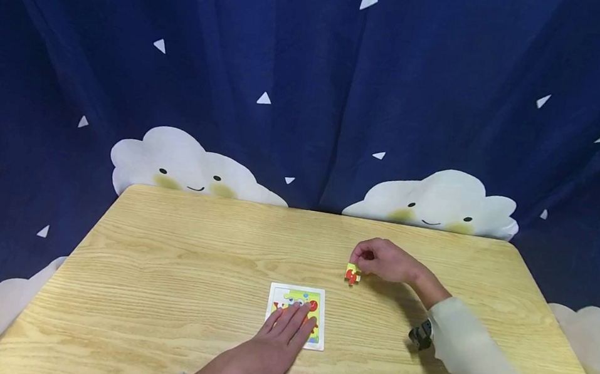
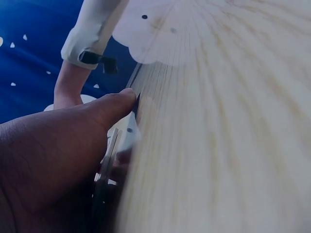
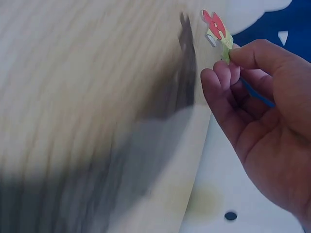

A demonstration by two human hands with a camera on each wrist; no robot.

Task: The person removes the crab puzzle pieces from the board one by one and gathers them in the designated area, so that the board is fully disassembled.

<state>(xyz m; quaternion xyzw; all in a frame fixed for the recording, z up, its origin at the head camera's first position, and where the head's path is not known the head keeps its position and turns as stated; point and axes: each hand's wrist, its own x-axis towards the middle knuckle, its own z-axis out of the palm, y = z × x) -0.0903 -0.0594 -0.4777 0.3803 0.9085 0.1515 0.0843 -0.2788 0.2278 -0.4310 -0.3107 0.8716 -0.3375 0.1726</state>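
Note:
A small square jigsaw puzzle (image 1: 317, 334) in a white frame lies on the table, its picture yellow with red parts and cartoon eyes. A pale patch shows at its upper left. Across its lower part lies my left hand (image 1: 269, 357), fingers straight and thumb out to the side; the palm and fingers hide some of the picture. To the right and farther back, my right hand (image 1: 386, 260) pinches a yellow and red puzzle piece (image 1: 352, 274) between thumb and fingertips. In the right wrist view the puzzle piece (image 3: 217, 28) sticks out beyond the fingertips, above its shadow.
The light wooden table (image 1: 184, 247) ends at the back against a dark blue curtain (image 1: 315, 75) with white triangles and smiling clouds. A black device (image 1: 421, 335) is strapped at the right wrist, beside the light sleeve (image 1: 482, 362).

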